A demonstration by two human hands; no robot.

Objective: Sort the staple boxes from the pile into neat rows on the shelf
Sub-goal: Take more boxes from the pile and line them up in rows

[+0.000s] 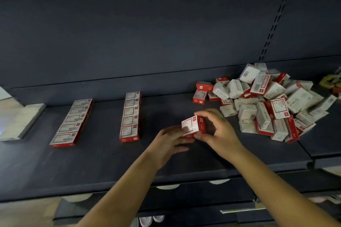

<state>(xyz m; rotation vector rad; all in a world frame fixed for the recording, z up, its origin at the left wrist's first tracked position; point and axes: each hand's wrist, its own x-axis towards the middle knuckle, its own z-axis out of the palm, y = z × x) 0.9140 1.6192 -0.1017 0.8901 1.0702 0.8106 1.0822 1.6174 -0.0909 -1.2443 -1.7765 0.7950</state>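
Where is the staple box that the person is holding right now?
In the head view, the held staple box sits low and centre above the shelf, between the left hand and right hand, with the pile to its right.

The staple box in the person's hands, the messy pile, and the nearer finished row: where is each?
held staple box (pixel 193 125): head view, its white label face.
pile of staple boxes (pixel 265 105): head view, a box mid-heap.
middle row of boxes (pixel 130 116): head view, a box mid-row.
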